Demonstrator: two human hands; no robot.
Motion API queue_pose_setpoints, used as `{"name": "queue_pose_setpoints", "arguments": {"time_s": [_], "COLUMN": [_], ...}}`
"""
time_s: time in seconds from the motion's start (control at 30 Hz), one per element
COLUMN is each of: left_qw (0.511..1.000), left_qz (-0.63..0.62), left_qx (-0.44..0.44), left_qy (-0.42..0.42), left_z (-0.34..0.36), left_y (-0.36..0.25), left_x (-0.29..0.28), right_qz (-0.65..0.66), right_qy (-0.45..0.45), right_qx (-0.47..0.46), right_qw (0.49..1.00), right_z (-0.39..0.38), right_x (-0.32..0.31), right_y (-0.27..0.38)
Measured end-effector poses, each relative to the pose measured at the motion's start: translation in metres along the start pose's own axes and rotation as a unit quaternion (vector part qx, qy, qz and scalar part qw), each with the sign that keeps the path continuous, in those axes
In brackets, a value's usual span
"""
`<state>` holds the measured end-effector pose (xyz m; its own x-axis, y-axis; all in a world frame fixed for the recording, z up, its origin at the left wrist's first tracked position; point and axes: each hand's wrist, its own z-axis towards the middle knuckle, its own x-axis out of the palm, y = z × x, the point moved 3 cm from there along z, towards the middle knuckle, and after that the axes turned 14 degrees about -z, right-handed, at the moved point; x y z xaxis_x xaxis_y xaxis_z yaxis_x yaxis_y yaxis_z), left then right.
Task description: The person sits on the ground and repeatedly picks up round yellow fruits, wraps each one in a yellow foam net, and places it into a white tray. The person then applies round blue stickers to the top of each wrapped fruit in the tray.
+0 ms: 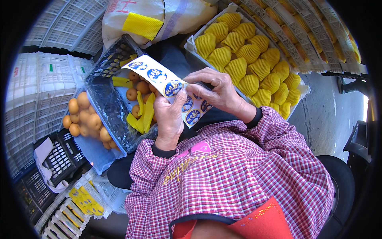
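My left hand (pixel 170 117) grips a white sheet of round blue stickers (pixel 146 72) between thumb and fingers. The sheet bends over, and its lower part hangs between my two hands. At its right edge, the bent fingers of my right hand (pixel 215 88) are closed on the sheet; whether a single sticker is between them is hidden. Below the sheet, a black plastic crate (pixel 112 59) with a plastic lining holds round orange-brown fruits (pixel 132 94), which look like pears. Loose yellow foam net sleeves (pixel 148 111) lie among them.
At the upper right, a pale crate (pixel 193 44) holds several fruits in yellow foam nets (pixel 247 53). More bare fruits (pixel 88 119) sit at the left. White crates (pixel 43 83) are stacked far left, with a white sack (pixel 175 20) at the back. A yellow sleeve (pixel 143 26) lies on it.
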<state>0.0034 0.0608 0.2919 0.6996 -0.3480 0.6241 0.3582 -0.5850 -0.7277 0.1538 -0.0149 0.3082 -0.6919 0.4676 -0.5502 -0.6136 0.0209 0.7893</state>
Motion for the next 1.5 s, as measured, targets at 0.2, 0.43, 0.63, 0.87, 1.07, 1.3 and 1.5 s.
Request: {"name": "queue_pose_setpoints", "arguments": {"time_s": [0.2, 0.43, 0.63, 0.87, 1.07, 1.3, 1.5], "left_qw": [0.999, 0.994, 0.988, 0.98, 0.983, 0.99, 0.996], "left_qz": [0.027, 0.022, -0.013, -0.049, -0.076, -0.1, -0.065], "left_qx": [-0.027, -0.105, -0.119, -0.13, -0.087, -0.036, -0.003], "left_qy": [-0.003, -0.002, -0.095, -0.14, -0.144, -0.093, -0.065], "left_z": [0.003, 0.003, 0.008, 0.018, 0.017, 0.012, 0.001], "left_y": [0.001, 0.014, 0.017, 0.018, 0.02, 0.019, 0.013], "left_x": [-0.006, -0.007, -0.022, -0.035, -0.037, -0.028, -0.027], "right_qz": [0.042, 0.095, 0.036, -0.511, -0.327, -0.154, -0.041], "right_qy": [0.036, 0.026, -0.084, -0.071, -0.046, 0.029, 0.059], "right_qx": [0.066, 0.171, 0.277, -0.01, -0.091, -0.136, -0.087], "right_qw": [0.996, 0.98, 0.957, 0.857, 0.94, 0.978, 0.994], "right_z": [0.001, 0.004, 0.039, 0.083, 0.076, 0.025, 0.015], "right_x": [0.005, 0.007, 0.003, 0.027, 0.027, 0.025, 0.03], "right_y": [-0.009, -0.023, -0.17, -0.241, -0.147, -0.019, -0.015]}}
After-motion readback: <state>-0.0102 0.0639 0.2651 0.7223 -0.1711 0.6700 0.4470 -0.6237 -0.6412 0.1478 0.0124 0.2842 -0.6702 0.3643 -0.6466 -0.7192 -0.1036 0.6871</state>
